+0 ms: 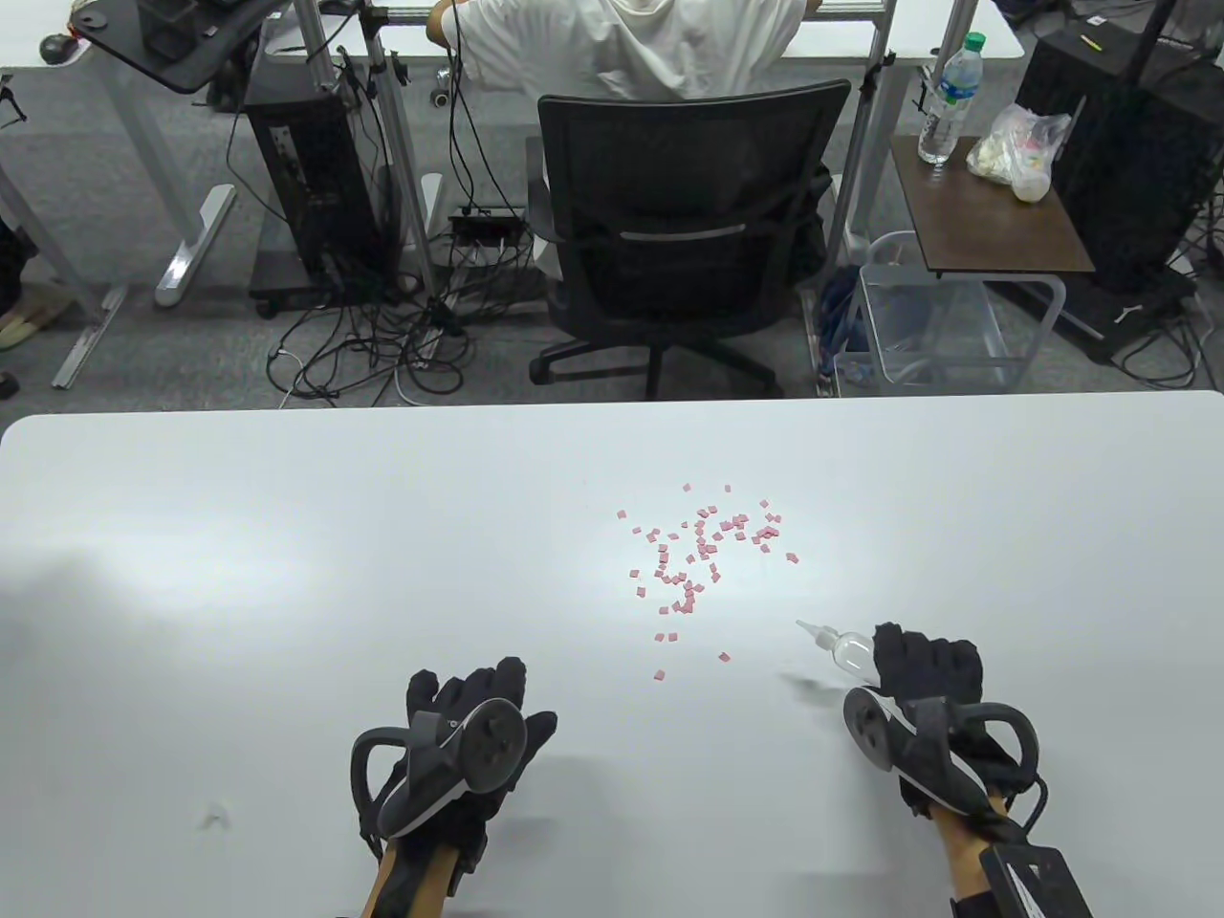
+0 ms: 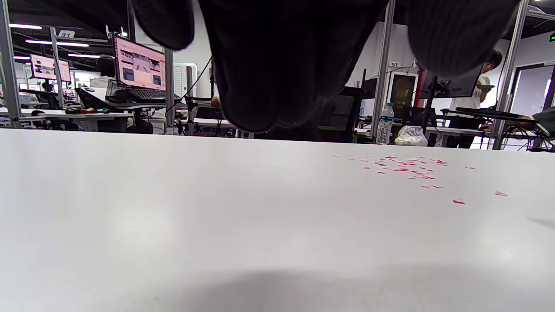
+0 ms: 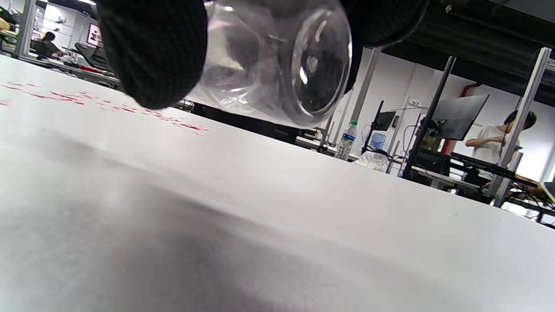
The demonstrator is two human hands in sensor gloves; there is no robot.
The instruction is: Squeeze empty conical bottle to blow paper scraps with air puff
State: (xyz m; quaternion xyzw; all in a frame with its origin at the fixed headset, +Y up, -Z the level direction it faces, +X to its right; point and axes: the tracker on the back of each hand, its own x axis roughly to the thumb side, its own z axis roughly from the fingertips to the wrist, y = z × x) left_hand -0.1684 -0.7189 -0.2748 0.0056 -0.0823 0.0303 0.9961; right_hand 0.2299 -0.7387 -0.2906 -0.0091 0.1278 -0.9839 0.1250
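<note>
Several small pink paper scraps (image 1: 703, 550) lie scattered on the white table (image 1: 287, 574); they also show in the left wrist view (image 2: 407, 167) and the right wrist view (image 3: 65, 97). My right hand (image 1: 923, 665) grips a clear conical bottle (image 1: 846, 648) above the table, its white nozzle pointing up-left toward the scraps. The right wrist view shows the bottle's clear round base (image 3: 277, 60) between gloved fingers (image 3: 151, 52). My left hand (image 1: 478, 708) rests on the table to the left, holding nothing, its fingers (image 2: 277, 65) hanging above the surface.
Beyond the table's far edge stand a black office chair (image 1: 684, 249) with a seated person, a small brown side table (image 1: 990, 206) with a water bottle (image 1: 947, 100) and a plastic bag, and cables on the floor.
</note>
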